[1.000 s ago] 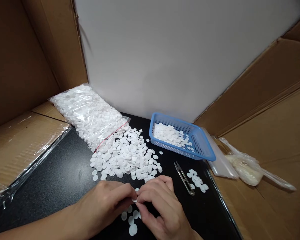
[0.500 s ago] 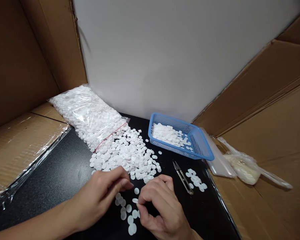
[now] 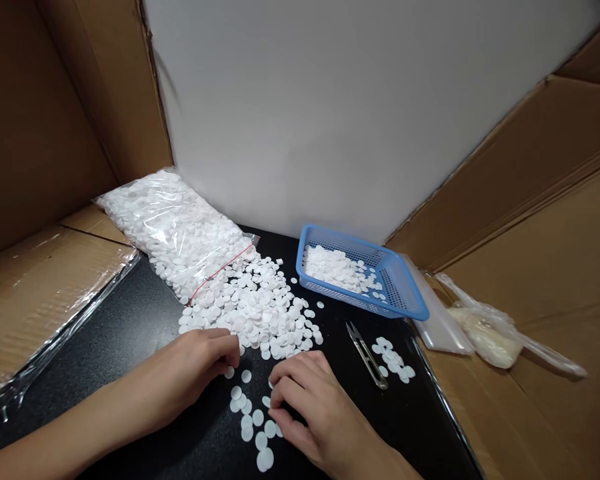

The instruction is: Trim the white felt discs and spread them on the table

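– On the table point(image 3: 130, 347), where are the two hands?
– Both are low, near the front edge. The left hand point(image 3: 200, 363) lies palm down at the near side of the pile point(image 3: 260, 310), with fingers curled and the tips touching its border. The right hand point(image 3: 310, 400) is bent over a few loose discs point(image 3: 250, 413) that lie between the two hands, and its fingertips press on one or two of them.
– Does either hand hold a disc?
– I cannot tell. The fingers hide what is under them, and no disc is lifted from the table.
– How much looks done?
– Not much, I think. The basket point(image 3: 403, 287) has only a thin layer of discs in its left half, and a small group point(image 3: 393, 360) lies just beside the snips point(image 3: 367, 357).
– And what is left?
– Much more. The pile is large, and the bag point(image 3: 170, 233) behind it looks nearly full, with its mouth touching the pile.
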`<state>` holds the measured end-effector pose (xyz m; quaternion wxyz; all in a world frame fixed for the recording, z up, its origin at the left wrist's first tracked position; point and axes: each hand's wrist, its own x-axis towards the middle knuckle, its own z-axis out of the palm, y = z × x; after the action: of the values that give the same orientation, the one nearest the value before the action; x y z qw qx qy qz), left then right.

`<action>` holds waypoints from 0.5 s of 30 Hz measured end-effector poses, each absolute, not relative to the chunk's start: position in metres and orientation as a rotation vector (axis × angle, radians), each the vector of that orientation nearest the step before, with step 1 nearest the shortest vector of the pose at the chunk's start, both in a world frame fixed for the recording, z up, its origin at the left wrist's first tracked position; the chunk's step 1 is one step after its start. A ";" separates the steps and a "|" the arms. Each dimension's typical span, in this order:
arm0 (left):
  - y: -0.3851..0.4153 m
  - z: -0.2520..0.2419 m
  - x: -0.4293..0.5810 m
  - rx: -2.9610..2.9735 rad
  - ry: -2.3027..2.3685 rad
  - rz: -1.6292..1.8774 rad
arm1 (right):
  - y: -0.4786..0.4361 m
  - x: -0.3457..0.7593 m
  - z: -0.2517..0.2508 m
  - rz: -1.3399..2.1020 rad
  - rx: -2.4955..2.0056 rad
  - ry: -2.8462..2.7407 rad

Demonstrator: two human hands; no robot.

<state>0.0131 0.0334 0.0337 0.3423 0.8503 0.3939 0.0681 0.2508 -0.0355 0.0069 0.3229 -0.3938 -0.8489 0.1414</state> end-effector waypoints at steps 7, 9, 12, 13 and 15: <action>0.022 0.031 0.022 2.146 0.939 0.191 | -0.034 0.254 0.008 0.808 -1.135 -2.179; 0.016 0.033 0.023 2.099 0.915 0.176 | -0.036 0.253 0.011 0.948 -1.183 -2.125; 0.011 0.035 0.024 2.044 0.901 0.120 | -0.039 0.254 0.010 1.052 -1.221 -2.076; 0.011 0.035 0.024 2.042 0.906 0.123 | -0.039 0.255 0.009 1.029 -1.223 -2.063; 0.011 0.035 0.025 2.067 0.920 0.170 | -0.036 0.255 0.004 0.884 -1.225 -2.035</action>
<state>0.0248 0.0113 0.0345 0.4225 0.8258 0.3673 0.0680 0.2553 -0.0361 0.0041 0.2988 -0.4612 -0.7663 0.3329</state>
